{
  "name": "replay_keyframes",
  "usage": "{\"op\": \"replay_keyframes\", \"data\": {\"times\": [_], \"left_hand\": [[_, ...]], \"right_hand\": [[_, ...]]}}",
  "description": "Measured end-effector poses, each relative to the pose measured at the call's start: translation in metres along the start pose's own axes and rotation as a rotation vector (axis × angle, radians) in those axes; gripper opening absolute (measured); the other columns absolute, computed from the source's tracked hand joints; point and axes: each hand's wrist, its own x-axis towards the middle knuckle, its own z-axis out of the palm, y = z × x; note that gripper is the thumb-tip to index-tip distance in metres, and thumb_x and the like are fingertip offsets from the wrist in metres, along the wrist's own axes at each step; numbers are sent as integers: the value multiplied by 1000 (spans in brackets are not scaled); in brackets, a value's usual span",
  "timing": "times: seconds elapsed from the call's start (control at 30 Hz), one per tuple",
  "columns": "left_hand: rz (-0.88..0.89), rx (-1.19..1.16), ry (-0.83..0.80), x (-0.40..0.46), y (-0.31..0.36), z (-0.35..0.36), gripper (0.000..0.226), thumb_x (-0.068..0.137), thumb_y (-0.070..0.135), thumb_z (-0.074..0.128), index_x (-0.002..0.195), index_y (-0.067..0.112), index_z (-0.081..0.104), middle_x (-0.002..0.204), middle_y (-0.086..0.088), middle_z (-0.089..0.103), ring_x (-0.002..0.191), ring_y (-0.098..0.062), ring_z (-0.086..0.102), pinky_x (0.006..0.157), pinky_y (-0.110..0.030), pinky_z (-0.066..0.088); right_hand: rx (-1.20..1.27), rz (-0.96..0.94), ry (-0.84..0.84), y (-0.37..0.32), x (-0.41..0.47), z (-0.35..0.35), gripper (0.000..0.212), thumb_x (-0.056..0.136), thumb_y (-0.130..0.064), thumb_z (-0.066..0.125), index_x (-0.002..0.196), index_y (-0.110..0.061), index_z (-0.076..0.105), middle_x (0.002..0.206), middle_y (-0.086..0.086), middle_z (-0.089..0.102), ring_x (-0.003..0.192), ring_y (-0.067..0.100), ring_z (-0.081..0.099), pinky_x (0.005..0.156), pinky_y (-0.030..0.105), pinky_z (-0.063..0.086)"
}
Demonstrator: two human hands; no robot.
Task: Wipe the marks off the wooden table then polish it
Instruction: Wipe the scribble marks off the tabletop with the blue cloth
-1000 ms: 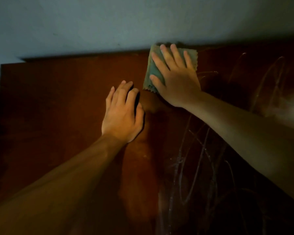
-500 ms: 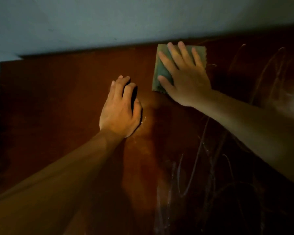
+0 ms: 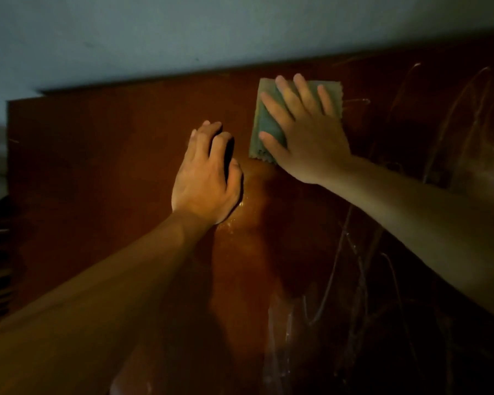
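Note:
A dark red-brown wooden table point(image 3: 103, 172) fills the dim view. My right hand point(image 3: 305, 135) lies flat with spread fingers on a folded grey-green cloth point(image 3: 264, 121), pressing it onto the tabletop near the far edge. My left hand point(image 3: 206, 178) rests palm down on the bare wood just left of the cloth, fingers slightly curled, holding nothing. Pale chalky scribble marks point(image 3: 351, 252) cover the table's right side and near middle. A wet glossy patch point(image 3: 248, 220) lies between the hands.
A pale wall point(image 3: 183, 32) rises right behind the table's far edge. The table's left edge point(image 3: 9, 166) drops to dark, unclear shapes at the far left. Several long curved marks point(image 3: 468, 109) run across the far right of the tabletop.
My right hand has slid the cloth a little to the right along the far edge. My left hand stays planted on the wood, its fingers curling slightly.

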Motion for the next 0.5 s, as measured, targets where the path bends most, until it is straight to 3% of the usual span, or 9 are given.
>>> {"op": "replay_keyframes", "data": {"times": [0.1, 0.33, 0.4, 0.5], "left_hand": [[-1, -16, 13, 0, -1, 1, 42, 100, 28, 46, 136, 6, 48, 149, -14, 42, 146, -28, 28, 122, -35, 17], [-2, -28, 28, 1, 0, -2, 44, 99, 28, 48, 135, 2, 50, 145, -17, 45, 142, -31, 34, 117, -38, 32], [3, -29, 26, 1, 0, -1, 44, 98, 28, 49, 134, 2, 51, 144, -18, 46, 141, -32, 35, 117, -40, 33], [11, -33, 11, 1, -2, -1, 45, 97, 31, 50, 133, 4, 53, 142, -16, 48, 138, -31, 38, 115, -41, 34]], "right_hand": [[4, 9, 7, -18, -15, 6, 68, 103, -56, 22, 163, -23, 17, 171, 9, 8, 158, 32, 3, 126, 54, 4], [37, -289, -84, -83, -176, 32, 68, 102, -59, 33, 160, -25, 27, 170, 7, 17, 158, 28, 8, 125, 53, 10], [7, -339, -78, -66, -156, 30, 67, 101, -60, 30, 160, -26, 30, 169, 6, 20, 157, 28, 12, 125, 51, 10], [4, -167, -36, -31, -86, 16, 70, 101, -61, 22, 161, -25, 26, 170, 7, 17, 157, 31, 12, 126, 53, 11]]}}
